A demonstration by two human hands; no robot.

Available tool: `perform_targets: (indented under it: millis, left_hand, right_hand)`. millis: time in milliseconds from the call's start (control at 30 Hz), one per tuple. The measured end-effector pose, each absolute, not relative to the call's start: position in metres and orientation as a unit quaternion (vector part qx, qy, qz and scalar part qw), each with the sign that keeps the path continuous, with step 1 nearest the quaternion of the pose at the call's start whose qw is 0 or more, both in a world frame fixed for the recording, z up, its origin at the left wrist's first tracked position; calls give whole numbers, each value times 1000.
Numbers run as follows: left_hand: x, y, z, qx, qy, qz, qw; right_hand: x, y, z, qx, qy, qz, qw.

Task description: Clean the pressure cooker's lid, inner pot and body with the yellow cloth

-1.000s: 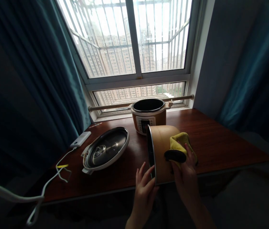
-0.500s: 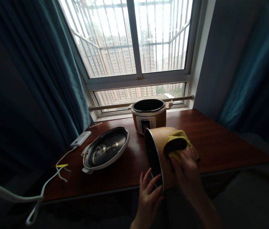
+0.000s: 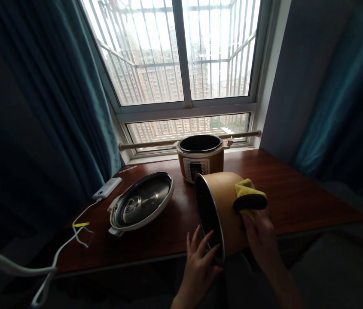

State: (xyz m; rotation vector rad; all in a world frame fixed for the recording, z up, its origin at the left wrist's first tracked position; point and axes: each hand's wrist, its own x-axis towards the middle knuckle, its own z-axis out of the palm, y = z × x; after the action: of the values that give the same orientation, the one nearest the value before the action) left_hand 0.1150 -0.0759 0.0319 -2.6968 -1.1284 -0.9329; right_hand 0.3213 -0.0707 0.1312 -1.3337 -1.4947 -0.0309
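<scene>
lid (image 3: 142,201) left of inner pot (image 3: 221,206), cooker (image 3: 201,156) behind

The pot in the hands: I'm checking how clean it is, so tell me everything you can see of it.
The pot is round, with a tan, smooth outer wall, a thin bright rim and a dark inside. It is tipped on its side, mouth facing left, at the near edge of the table, in front of the cooker. The left hand grips its lower rim; the right hand presses a yellow cloth on its wall.
</scene>
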Motion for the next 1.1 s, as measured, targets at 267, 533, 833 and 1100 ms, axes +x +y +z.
perform_targets:
  millis: [267,533,833,1100]
  left_hand:
    - [127,-89,56,-870,-337,-359,-2]
    - [124,-81,39,-874,-351,-336,-5]
    - [121,-73,28,-863,-367,-347,7]
    - [120,-65,7,-870,-377,-318,22]
  right_hand:
    - [305,-93,133,-530,-683,-58,498]
    - [305,-80,145,-518,-688,-54,506]
    - [295,-81,154,-468,-754,-37,459]
    - [304,-71,156,-526,-692,-38,492]
